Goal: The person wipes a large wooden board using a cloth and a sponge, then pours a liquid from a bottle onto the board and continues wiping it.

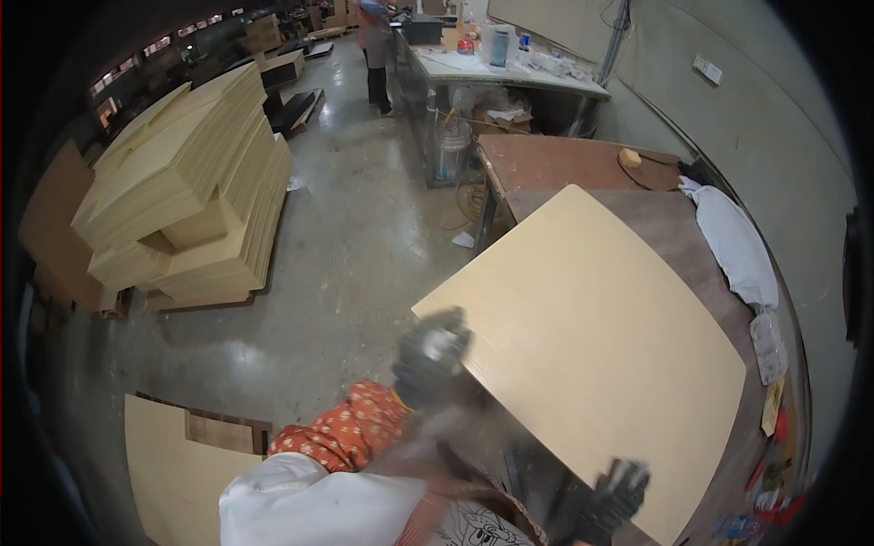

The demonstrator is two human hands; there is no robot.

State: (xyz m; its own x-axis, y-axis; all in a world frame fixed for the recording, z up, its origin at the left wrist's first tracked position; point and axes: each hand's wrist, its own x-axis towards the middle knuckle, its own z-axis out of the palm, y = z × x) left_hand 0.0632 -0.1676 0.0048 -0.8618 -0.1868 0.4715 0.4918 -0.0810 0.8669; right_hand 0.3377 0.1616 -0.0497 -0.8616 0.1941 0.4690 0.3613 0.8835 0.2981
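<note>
A large pale wooden board (601,337) lies flat on the workbench in front of me, its near-left edge reaching past the bench side. My left hand (432,355), in a dark glove, is by the board's left corner and smeared by motion. A whitish patch shows on it; whether that is glove or something held, I cannot make out. At the near edge of the board, my right hand (617,499), also dark-gloved, rests its fingers over the surface. Its thumb is hidden.
Tall stacks of pale panels (182,182) stand at left on the concrete floor. More boards (182,464) lie at lower left. A white-topped table (510,73) with bottles and a bucket (452,150) are beyond. A person (375,55) stands far off. White cloth (733,241) lies along the wall.
</note>
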